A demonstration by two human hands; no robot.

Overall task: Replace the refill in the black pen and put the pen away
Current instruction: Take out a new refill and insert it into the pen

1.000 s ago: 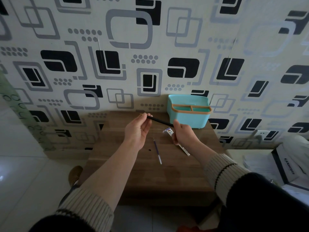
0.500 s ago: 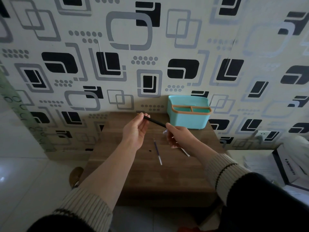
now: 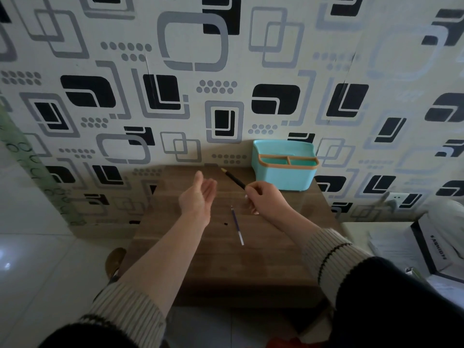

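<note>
I have the black pen point(image 3: 233, 179) gripped in my right hand point(image 3: 263, 198), just right of the frame's centre, its gold tip pointing up-left toward the wall. My left hand point(image 3: 199, 197) hovers beside it with fingers straight and loose, holding nothing. A refill point(image 3: 237, 226) lies on the wooden table point(image 3: 226, 272) below the hands, with a small black bit point(image 3: 225, 224) just to its left (what it is I cannot tell). I judge the swap is done or nearly so, and that refill is probably the old one. Left to do: drop the pen in the teal organiser point(image 3: 285, 178) at the wall. At the far right a white bag point(image 3: 437, 244) bears print that may read FASHION
</note>
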